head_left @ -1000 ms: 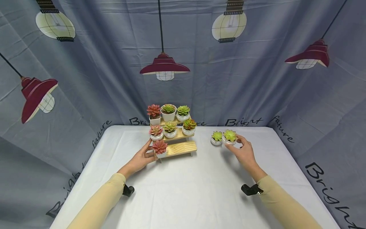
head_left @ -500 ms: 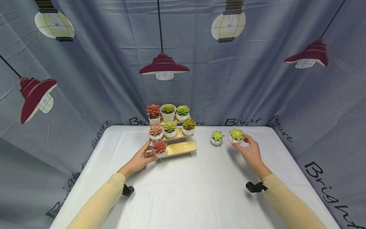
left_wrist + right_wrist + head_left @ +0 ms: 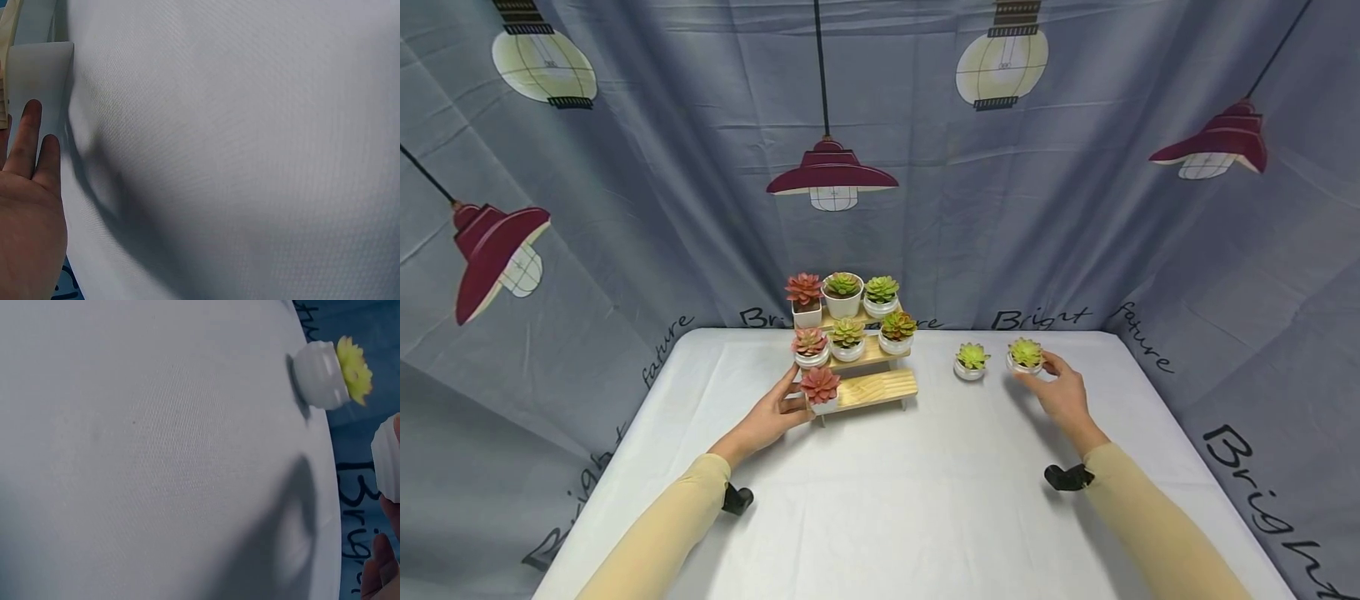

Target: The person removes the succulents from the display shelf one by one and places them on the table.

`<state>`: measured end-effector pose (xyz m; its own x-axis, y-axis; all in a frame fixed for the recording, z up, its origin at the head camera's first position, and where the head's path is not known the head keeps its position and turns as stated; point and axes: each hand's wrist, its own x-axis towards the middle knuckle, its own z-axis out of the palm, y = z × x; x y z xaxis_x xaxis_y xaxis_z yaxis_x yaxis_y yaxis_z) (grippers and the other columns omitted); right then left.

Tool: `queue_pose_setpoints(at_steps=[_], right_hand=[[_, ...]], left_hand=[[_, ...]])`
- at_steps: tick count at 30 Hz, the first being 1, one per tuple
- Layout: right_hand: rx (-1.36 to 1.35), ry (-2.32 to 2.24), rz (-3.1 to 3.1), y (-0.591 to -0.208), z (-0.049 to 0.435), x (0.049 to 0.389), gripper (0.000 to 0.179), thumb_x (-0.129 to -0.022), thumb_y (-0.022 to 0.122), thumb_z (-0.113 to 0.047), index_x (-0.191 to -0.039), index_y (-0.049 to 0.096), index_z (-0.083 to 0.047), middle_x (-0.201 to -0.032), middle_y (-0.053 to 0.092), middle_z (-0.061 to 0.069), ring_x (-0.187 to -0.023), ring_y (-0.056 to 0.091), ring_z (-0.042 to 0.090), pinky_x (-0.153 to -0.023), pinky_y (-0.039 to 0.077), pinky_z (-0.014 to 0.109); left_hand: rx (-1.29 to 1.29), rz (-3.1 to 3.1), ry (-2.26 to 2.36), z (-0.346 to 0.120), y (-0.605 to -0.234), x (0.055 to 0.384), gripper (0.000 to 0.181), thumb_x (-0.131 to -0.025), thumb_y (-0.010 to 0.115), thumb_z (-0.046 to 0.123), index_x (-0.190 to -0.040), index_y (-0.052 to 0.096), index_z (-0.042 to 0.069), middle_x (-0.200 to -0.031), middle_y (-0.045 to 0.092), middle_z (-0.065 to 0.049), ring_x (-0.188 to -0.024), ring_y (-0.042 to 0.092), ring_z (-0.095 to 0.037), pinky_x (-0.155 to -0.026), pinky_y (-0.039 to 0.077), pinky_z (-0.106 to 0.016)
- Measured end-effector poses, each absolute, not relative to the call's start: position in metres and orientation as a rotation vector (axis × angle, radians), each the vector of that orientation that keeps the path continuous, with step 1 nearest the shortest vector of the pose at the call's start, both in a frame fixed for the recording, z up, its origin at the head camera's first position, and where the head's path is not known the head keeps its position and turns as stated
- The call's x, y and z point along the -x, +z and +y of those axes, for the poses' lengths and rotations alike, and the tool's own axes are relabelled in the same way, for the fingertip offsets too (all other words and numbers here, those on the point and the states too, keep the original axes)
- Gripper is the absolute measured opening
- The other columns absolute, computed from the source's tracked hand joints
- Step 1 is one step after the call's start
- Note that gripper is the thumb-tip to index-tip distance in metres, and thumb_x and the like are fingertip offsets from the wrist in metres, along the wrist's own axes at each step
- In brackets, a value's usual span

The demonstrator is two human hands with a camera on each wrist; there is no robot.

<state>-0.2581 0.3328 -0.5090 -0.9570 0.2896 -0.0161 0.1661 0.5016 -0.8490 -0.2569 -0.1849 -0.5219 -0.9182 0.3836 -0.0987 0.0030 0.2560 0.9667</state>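
My right hand (image 3: pixel 1063 402) pinches the white pot of a yellow-green succulent (image 3: pixel 1026 355), holding it just above the table at the right. To its left, a similar small potted succulent (image 3: pixel 972 360) stands upright on the cloth. At a three-tier wooden stand (image 3: pixel 880 387), my left hand (image 3: pixel 766 427) rests on the left end beside a pink succulent in a white pot (image 3: pixel 820 388). In the left wrist view, straight fingers (image 3: pixel 28 134) lie along the stand's white side panel (image 3: pixel 40 69). The right wrist view shows only part of the held pot (image 3: pixel 389 459).
Several potted succulents fill the stand's upper tiers, among them a red one (image 3: pixel 805 296) and a green one (image 3: pixel 881 293). A white cloth covers the table (image 3: pixel 880 508). Behind it hangs a blue-grey curtain (image 3: pixel 925 233) printed with lamps.
My right hand has moved right with its potted succulent, which was beside the other small one and is now apart from it. The left hand has stayed at the stand.
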Motion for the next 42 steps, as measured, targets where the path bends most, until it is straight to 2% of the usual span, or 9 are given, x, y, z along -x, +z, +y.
queue_pose_setpoints(at_steps=[14, 24, 35, 42], right_hand=[[0.477, 1.439, -2.655, -0.521, 0.333, 0.273, 0.096, -0.09, 0.078, -0.047, -0.161, 0.03, -0.004, -0.157, 0.038, 0.027, -0.144, 0.033, 0.044, -0.114, 0.034, 0.055], [0.558, 1.321, -2.701, -0.532, 0.337, 0.281, 0.093, -0.09, 0.077, -0.049, -0.16, 0.034, -0.006, -0.156, 0.043, 0.021, -0.144, 0.035, 0.042, -0.116, 0.029, 0.057], [0.528, 1.23, -2.731, -0.542, 0.342, 0.286, 0.092, -0.091, 0.076, -0.049, -0.159, 0.035, -0.002, -0.152, 0.046, 0.024, -0.139, 0.039, 0.044, -0.116, 0.022, 0.061], [0.523, 1.244, -2.719, -0.544, 0.342, 0.288, 0.09, -0.09, 0.078, -0.045, -0.158, 0.036, -0.001, -0.151, 0.047, 0.025, -0.138, 0.041, 0.044, -0.115, 0.022, 0.061]], left_hand=[[-0.355, 2.218, 1.71, -0.186, -0.526, 0.258, 0.104, -0.095, 0.077, 0.018, -0.167, 0.002, 0.029, -0.154, 0.034, -0.02, -0.139, 0.045, -0.039, -0.11, 0.042, -0.052], [-0.347, 2.22, 1.707, -0.185, -0.526, 0.257, 0.104, -0.095, 0.077, 0.017, -0.166, 0.003, 0.031, -0.153, 0.035, -0.018, -0.139, 0.046, -0.037, -0.109, 0.044, -0.05], [-0.319, 2.212, 1.708, -0.185, -0.524, 0.257, 0.103, -0.095, 0.077, 0.019, -0.166, 0.003, 0.033, -0.155, 0.032, -0.019, -0.14, 0.045, -0.038, -0.11, 0.042, -0.053], [-0.324, 2.213, 1.691, -0.185, -0.522, 0.257, 0.103, -0.096, 0.075, 0.018, -0.166, 0.001, 0.033, -0.157, 0.03, -0.019, -0.14, 0.044, -0.038, -0.111, 0.041, -0.054]])
